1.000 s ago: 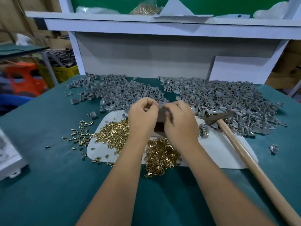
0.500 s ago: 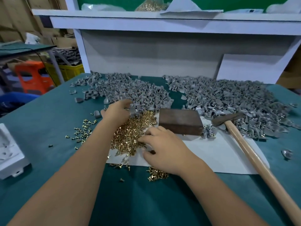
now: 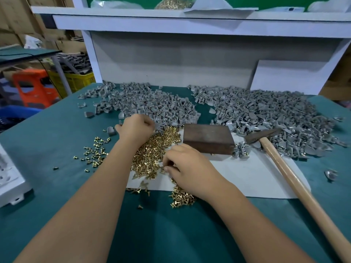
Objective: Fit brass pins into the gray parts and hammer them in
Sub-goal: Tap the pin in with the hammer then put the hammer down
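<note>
both hands barely moved — left hand [image 3: 137, 128] curled at gray parts [image 3: 152, 103], right hand [image 3: 187, 168] pinching brass pins [image 3: 150, 156].

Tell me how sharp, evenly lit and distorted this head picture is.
Head view: wide-angle bending bows the white shelf and table edges; lighting is soft and even, with faint shadows under the brown block and hammer; brass pins glint slightly; the left hand and right hand look a little soft; the far left background is blurry.

Small brass pins [image 3: 152, 152] heaped on flat white sheet [image 3: 247, 173]; dark rectangular wooden block [image 3: 208, 138] right of them; wooden-handled steel hammer [image 3: 284, 164] further right; gray plastic parts [image 3: 266, 112] piled behind.
</note>
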Motion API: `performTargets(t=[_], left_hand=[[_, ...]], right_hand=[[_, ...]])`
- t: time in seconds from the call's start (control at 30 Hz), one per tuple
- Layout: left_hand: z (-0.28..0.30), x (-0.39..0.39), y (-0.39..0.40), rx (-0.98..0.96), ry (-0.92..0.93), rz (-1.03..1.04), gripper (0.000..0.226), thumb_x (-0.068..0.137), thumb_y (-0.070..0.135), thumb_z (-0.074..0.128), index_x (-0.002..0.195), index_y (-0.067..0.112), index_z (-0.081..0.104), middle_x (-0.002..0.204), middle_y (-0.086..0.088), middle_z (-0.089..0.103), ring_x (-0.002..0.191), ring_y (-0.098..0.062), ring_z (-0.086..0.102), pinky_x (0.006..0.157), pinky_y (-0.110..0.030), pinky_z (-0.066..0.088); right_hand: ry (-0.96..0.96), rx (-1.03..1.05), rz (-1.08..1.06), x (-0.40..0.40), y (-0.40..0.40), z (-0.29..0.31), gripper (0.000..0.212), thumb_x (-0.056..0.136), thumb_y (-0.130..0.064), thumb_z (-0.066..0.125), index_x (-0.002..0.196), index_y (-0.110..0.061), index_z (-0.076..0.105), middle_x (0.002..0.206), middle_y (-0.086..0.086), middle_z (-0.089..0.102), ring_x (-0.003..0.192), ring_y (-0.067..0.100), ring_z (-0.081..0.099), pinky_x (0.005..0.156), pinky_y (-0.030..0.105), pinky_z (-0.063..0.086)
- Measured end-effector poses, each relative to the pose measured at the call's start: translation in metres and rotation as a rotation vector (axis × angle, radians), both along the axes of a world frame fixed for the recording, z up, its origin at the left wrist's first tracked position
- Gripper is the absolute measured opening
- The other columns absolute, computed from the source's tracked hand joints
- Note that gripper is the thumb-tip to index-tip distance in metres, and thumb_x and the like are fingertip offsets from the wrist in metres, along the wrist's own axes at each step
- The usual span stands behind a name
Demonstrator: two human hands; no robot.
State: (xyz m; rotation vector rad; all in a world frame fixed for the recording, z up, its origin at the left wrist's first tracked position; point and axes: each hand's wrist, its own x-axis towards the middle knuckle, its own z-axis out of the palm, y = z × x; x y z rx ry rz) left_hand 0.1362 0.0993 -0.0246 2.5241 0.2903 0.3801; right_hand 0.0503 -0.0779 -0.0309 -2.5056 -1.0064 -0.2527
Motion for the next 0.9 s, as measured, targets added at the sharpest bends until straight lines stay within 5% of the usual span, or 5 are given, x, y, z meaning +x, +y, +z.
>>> performTargets(t=[0.23, 0.33, 0.57, 0.73, 0.9], left_hand=[[0.022, -0.016, -0.037, -0.414, -0.175, -0.284, 0.021, 0.093, 0.024, 0.066, 0.081, 0.041, 0.064, 0.084, 0.015, 0.068, 0.076, -0.022, 0.067, 0.073, -0.044, 0.060], [0.022, -0.016, -0.061, -0.448, -0.178, -0.379, 0.024, 0.091, 0.016, 0.068, 0.080, 0.038, 0.067, 0.081, 0.015, 0.071, 0.079, -0.004, 0.067, 0.074, -0.027, 0.055], [0.001, -0.021, -0.103, -0.403, -0.157, -0.432, 0.028, 0.085, 0.016, 0.074, 0.073, 0.040, 0.067, 0.087, 0.019, 0.069, 0.090, -0.004, 0.064, 0.091, -0.035, 0.054], [-0.001, -0.025, -0.100, -0.350, -0.150, -0.415, 0.031, 0.084, 0.011, 0.066, 0.076, 0.041, 0.070, 0.098, 0.012, 0.071, 0.098, -0.011, 0.063, 0.092, -0.040, 0.054], [0.001, -0.029, -0.099, -0.430, -0.189, -0.307, 0.031, 0.085, 0.008, 0.057, 0.089, 0.036, 0.068, 0.097, 0.023, 0.062, 0.099, -0.011, 0.060, 0.088, -0.043, 0.056]], right_hand=[[-0.091, 0.248, -0.214, 0.010, -0.011, 0.003, 0.010, 0.096, -0.024, 0.051, 0.087, -0.021, 0.049, 0.082, -0.010, 0.055, 0.078, 0.010, 0.048, 0.062, 0.032, 0.041], [-0.171, 0.363, -0.343, 0.018, -0.027, 0.003, 0.008, 0.095, -0.023, 0.054, 0.088, -0.020, 0.051, 0.079, -0.011, 0.053, 0.073, 0.009, 0.048, 0.057, 0.028, 0.034], [-0.097, 0.681, -0.623, 0.036, -0.060, 0.001, 0.011, 0.087, -0.011, 0.063, 0.090, -0.022, 0.063, 0.090, -0.009, 0.059, 0.084, 0.007, 0.055, 0.077, 0.027, 0.048], [-0.031, 0.779, -0.670, 0.041, -0.068, 0.000, 0.022, 0.084, -0.006, 0.065, 0.088, -0.027, 0.058, 0.091, -0.003, 0.063, 0.082, 0.005, 0.057, 0.077, 0.023, 0.049], [-0.045, 0.787, -0.656, 0.041, -0.067, 0.000, 0.022, 0.084, -0.004, 0.064, 0.091, -0.024, 0.063, 0.091, -0.004, 0.064, 0.081, 0.003, 0.058, 0.076, 0.019, 0.048]])
